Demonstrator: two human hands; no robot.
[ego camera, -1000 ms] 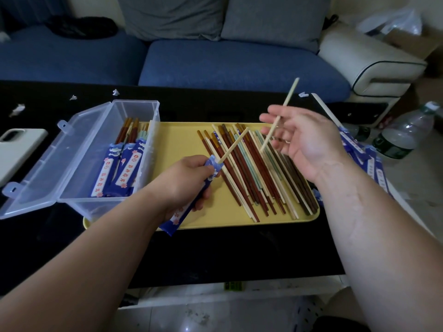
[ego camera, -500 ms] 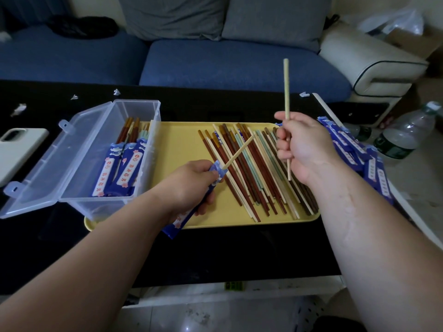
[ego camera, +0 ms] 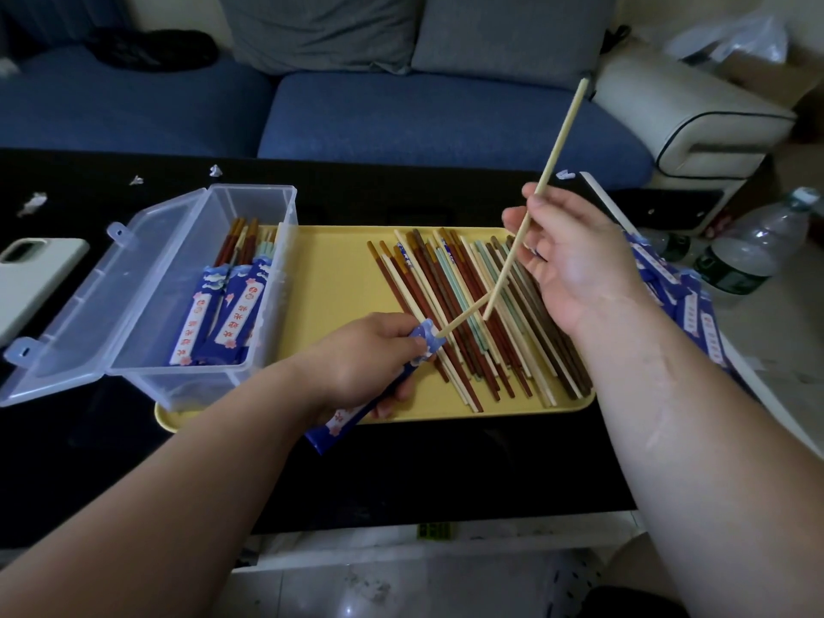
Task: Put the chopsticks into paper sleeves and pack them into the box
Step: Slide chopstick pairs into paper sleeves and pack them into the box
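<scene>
**Second chopstick poised above the sleeve**

Nearest, the left hand grips a blue paper sleeve with one pale chopstick protruding. Beyond, the right hand pinches another pale chopstick, tilted, its tip just above the loose chopsticks on the yellow tray. The clear box holds sleeved pairs.

One clear plastic box, lid open, holds at least three filled blue paper sleeves. One yellow tray carries a loose heap of chopsticks, roughly two dozen, too overlapped for an exact count. Two hands: the left hand has one sleeve with one pale chopstick; the right hand has one pale chopstick. At three o'clock, a stack of empty sleeves and one water bottle. At nine o'clock, one phone.
</scene>
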